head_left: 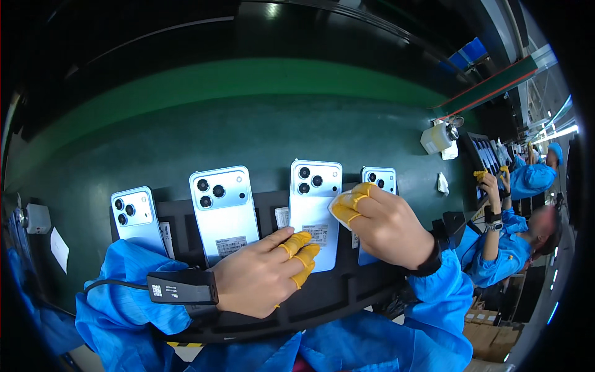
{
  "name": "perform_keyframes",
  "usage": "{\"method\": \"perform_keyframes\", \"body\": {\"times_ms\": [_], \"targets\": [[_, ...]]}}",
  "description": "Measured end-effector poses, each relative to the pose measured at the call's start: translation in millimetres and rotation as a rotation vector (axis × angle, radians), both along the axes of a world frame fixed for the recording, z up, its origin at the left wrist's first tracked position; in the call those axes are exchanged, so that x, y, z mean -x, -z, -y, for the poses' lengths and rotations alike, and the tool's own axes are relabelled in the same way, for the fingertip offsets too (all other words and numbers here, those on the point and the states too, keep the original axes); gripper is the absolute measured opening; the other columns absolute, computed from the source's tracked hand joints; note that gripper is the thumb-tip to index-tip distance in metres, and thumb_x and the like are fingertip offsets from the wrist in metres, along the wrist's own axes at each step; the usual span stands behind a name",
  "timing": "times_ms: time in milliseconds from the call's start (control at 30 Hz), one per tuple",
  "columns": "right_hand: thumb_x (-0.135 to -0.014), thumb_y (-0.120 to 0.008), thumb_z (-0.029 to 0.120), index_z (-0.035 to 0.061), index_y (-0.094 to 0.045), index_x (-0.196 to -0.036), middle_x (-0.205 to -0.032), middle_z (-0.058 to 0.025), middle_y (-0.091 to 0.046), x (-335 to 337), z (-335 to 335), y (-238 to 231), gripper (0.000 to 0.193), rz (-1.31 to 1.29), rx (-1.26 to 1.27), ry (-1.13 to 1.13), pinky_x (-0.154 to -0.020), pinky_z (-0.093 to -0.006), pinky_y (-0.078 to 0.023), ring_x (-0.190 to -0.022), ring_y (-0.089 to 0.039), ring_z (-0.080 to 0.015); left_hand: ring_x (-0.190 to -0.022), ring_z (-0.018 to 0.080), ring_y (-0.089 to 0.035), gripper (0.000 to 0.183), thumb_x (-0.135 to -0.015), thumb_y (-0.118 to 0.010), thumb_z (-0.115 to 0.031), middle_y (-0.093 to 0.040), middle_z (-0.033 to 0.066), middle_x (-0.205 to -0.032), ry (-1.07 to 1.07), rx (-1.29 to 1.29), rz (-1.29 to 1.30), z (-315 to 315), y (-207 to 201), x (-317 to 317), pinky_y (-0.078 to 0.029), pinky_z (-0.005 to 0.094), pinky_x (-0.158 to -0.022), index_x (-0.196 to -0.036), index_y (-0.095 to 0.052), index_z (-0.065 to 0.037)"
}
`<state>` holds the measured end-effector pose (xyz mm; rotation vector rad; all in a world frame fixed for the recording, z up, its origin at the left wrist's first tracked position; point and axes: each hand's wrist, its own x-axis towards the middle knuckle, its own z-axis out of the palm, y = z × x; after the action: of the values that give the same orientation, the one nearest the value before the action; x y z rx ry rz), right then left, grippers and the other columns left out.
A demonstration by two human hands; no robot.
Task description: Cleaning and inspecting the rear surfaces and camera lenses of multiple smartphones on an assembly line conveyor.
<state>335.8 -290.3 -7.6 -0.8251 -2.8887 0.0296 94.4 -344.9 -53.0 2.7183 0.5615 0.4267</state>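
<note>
Several light-blue phones lie back side up in a row on a black tray (pixel 334 291), each with a camera block at its top. My left hand (pixel 260 273), with yellow finger cots, lies with stretched fingers across the lower left of one phone (pixel 310 208), near its printed label (pixel 318 234). My right hand (pixel 387 229), also in yellow finger cots, is closed around a small white wiping cloth (pixel 338 215) at that phone's right edge. It partly covers the rightmost phone (pixel 382 175). Left of these lie another phone (pixel 226 214) and the leftmost phone (pixel 136 214), whose bottom my sleeve hides.
On the green table (pixel 248 136) a white pump bottle (pixel 437 137) stands at the far right, near a crumpled white scrap (pixel 442 184). Another bottle (pixel 37 219) and a white paper (pixel 59 250) are at left. Co-workers in blue, one nearby (pixel 505 242), are at right.
</note>
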Motion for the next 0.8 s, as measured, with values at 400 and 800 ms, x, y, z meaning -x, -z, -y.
{"method": "perform_keyframes", "body": {"times_ms": [400,800], "targets": [[-0.056,-0.064,0.003,-0.0028,-0.067,-0.078,-0.077,-0.0087,-0.055,5.4,0.4,-0.5,0.023,-0.126,-0.021,-0.052,-0.068,-0.0350,-0.054,-0.079,-0.060,-0.0267,-0.117,0.0260,-0.057,0.037,-0.075,-0.061,-0.013,-0.062,0.0120,-0.123,-0.029,-0.003,0.044,1.5,4.2,1.1,-0.032,0.0420,-0.112,-0.111,-0.068,-0.004],[-0.056,-0.066,0.001,-0.0009,-0.066,-0.076,-0.088,-0.0110,-0.063,17.3,-8.8,13.1,0.020,-0.158,-0.005,-0.101,-0.070,-0.0350,-0.054,-0.085,-0.063,-0.0279,-0.118,0.0265,-0.057,0.034,-0.078,-0.060,-0.012,-0.061,0.0125,-0.124,-0.029,-0.019,0.083,1.4,8.0,-0.3,-0.035,0.0401,-0.110,-0.109,-0.068,-0.004]]}}
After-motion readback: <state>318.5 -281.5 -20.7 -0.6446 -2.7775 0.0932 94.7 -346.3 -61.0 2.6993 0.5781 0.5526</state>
